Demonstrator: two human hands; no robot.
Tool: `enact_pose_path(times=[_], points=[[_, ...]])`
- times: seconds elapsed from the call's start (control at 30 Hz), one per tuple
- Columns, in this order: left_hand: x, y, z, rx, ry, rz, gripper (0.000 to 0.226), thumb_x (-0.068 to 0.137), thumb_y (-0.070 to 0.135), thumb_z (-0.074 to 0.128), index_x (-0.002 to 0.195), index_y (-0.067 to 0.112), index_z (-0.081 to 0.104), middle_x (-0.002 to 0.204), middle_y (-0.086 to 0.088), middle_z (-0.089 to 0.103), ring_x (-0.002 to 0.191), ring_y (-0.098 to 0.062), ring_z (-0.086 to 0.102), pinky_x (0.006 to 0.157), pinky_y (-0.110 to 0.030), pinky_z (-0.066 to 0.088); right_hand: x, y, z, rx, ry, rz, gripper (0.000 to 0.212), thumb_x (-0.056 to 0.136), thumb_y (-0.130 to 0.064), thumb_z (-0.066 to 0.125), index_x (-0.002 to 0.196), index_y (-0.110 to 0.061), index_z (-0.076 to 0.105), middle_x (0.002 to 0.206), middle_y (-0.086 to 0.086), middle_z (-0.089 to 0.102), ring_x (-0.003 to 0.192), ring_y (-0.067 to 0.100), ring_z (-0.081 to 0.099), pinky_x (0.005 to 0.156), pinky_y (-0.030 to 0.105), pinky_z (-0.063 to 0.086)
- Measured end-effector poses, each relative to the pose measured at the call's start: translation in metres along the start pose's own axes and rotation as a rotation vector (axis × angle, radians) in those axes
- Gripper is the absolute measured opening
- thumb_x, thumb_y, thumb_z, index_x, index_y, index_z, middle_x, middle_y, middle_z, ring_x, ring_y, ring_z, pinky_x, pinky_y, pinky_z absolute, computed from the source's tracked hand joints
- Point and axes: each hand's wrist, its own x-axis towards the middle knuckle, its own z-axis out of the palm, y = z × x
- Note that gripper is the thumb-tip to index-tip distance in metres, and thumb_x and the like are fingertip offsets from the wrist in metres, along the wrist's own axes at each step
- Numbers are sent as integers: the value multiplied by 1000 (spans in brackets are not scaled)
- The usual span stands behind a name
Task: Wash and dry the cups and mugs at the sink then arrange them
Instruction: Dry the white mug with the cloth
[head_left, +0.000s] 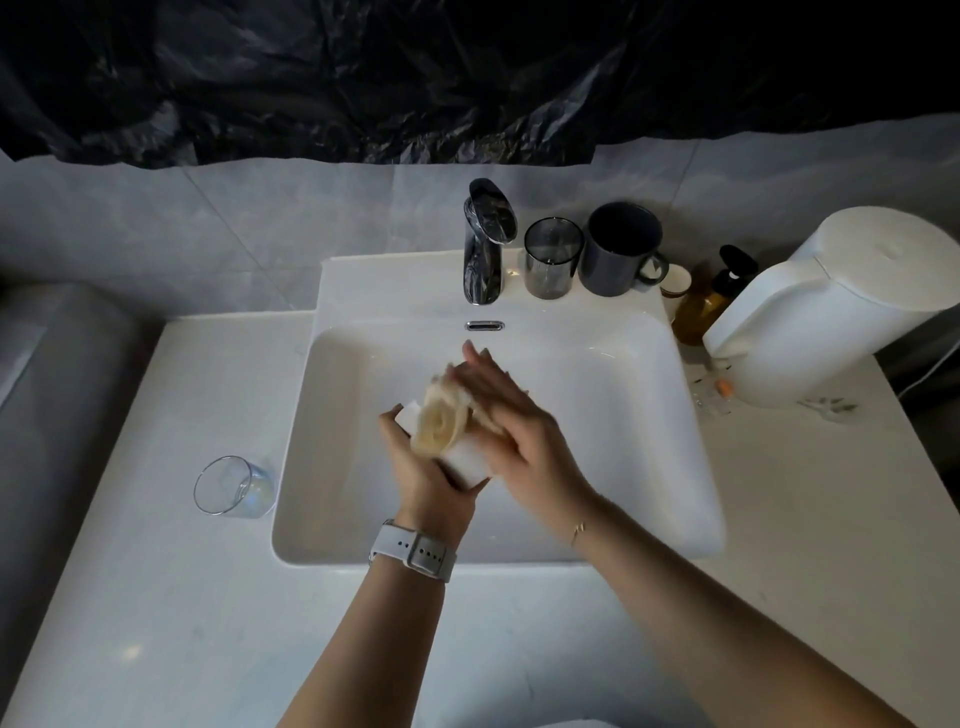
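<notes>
Over the white sink basin (597, 415), my left hand (421, 467) grips a white cup (467, 460) lying on its side, mouth facing away to the upper left. A beige cloth (439, 423) is stuffed into the cup's mouth, and my right hand (511, 415) presses it there with fingers stretched out. A clear glass (234, 487) stands on the counter left of the basin. Behind the basin, right of the tap, stand a smoky grey tumbler (551, 258) and a dark grey mug (621, 249).
A chrome tap (485, 244) rises at the basin's back edge. On the right counter are an amber pump bottle (714, 296), a small white jar (675, 280) and a large white paper roll (841, 306). Black plastic sheeting (415, 78) covers the wall above.
</notes>
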Motion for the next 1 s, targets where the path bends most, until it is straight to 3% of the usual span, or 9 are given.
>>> enact_pose_path(times=[0.07, 0.13, 0.2, 0.3, 0.37, 0.5, 0.67, 0.83, 1.0], points=[[-1, -1, 1, -18, 12, -2, 47, 87, 52, 36, 83, 25, 75, 99, -6, 70, 95, -28, 67, 99, -48, 47, 13, -4, -7, 236, 95, 298, 21, 99, -16, 49, 112, -23, 63, 80, -20, 65, 75, 0, 60, 73, 20, 48], [1, -2, 0, -13, 9, 7, 45, 85, 52, 39, 92, 22, 72, 99, -9, 68, 99, -30, 63, 103, -50, 42, 14, -4, -9, 326, 131, 536, 26, 101, -18, 45, 77, -24, 54, 47, -19, 40, 47, -1, 37, 53, 17, 33], [5, -3, -5, 6, 8, 1, 44, 86, 50, 38, 91, 21, 71, 93, -8, 68, 95, -29, 61, 92, -42, 47, 0, -8, -3, 360, 150, 510, 24, 101, -18, 45, 80, -25, 55, 53, -21, 45, 51, -2, 41, 56, 17, 37], [8, 2, -8, 52, -25, -18, 44, 87, 45, 33, 85, 20, 69, 83, -7, 64, 81, -27, 61, 65, -31, 44, -19, -13, 10, 259, 137, 263, 31, 95, -25, 50, 124, -36, 54, 121, -16, 60, 114, -2, 55, 100, 22, 43], [8, 7, -6, 99, -67, -48, 45, 89, 43, 32, 86, 18, 70, 84, -8, 63, 78, -27, 62, 63, -30, 45, -15, -10, 8, 280, 156, 247, 37, 94, -29, 51, 129, -40, 48, 136, -13, 53, 129, 0, 46, 108, 20, 35], [3, 10, 4, 146, -135, -83, 55, 94, 50, 36, 81, 18, 78, 86, -9, 73, 75, -25, 70, 70, -33, 51, 2, -7, -12, 448, 237, 548, 17, 101, -36, 44, 105, -34, 61, 79, -22, 60, 76, -1, 53, 69, 16, 45], [-1, 4, 19, 239, -46, -64, 60, 94, 57, 36, 78, 18, 79, 84, -9, 74, 73, -25, 70, 73, -32, 50, 8, 2, -12, 562, 240, 679, 55, 84, -71, 40, 95, -21, 62, 89, 15, 57, 87, 10, 50, 80, 33, 38], [5, -6, 23, 338, 128, 70, 61, 102, 58, 24, 96, 18, 70, 94, -4, 77, 96, -25, 70, 95, -40, 52, 6, 2, -7, 632, 463, 785, 32, 98, -48, 44, 86, -26, 65, 74, -7, 57, 70, 7, 51, 65, 22, 41], [-18, -4, 6, 577, 166, 221, 59, 97, 69, 26, 111, 31, 68, 118, 11, 70, 106, -5, 63, 102, -37, 45, 4, -1, -1, 724, 547, 848, 30, 99, -35, 51, 76, -18, 62, 67, -3, 51, 66, 14, 42, 58, 22, 35]])
